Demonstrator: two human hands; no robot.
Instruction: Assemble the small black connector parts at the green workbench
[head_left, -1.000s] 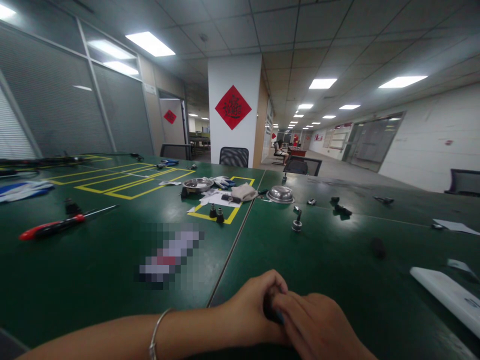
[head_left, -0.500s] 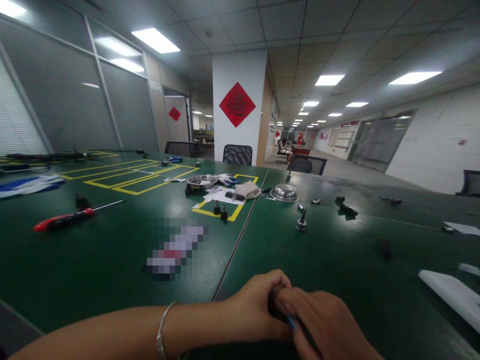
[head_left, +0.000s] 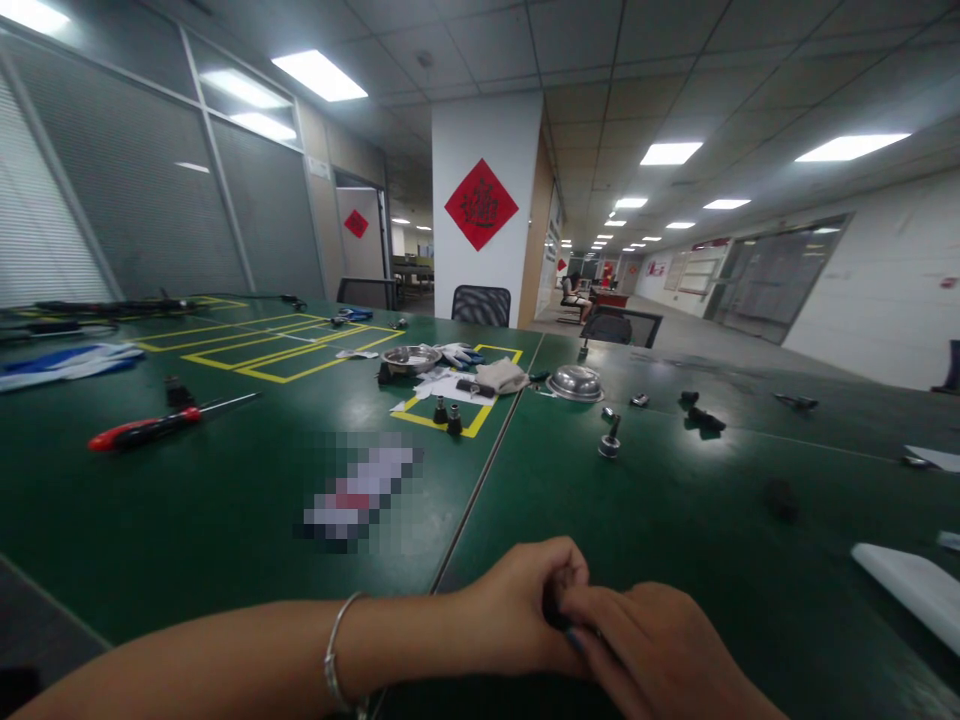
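Observation:
My left hand (head_left: 529, 600) is curled round a small dark part (head_left: 553, 603) near the front of the green table. Its fingers hide most of that part, and I cannot make out its kind. Against it presses my right hand (head_left: 652, 640), closed, with thumb and fingers together at the left hand's opening. A small bluish spot shows between the right fingers. Beyond the hands stands a metal piece with a round base and dark stem (head_left: 609, 440). Two small dark fittings (head_left: 448, 415) stand upright farther left.
A red and black screwdriver (head_left: 146, 430) lies at left, with a blurred-out flat object (head_left: 360, 495) nearer the middle. Metal bowls (head_left: 575, 383), a cloth (head_left: 502, 376) and gloves (head_left: 67, 365) lie farther back. At right is a white object (head_left: 911, 590). A table seam (head_left: 480, 490) runs forward.
The view has swung slightly, so the scene sits a little to the right. My hands stay together, and the right fingers have shifted slightly against the dark part.

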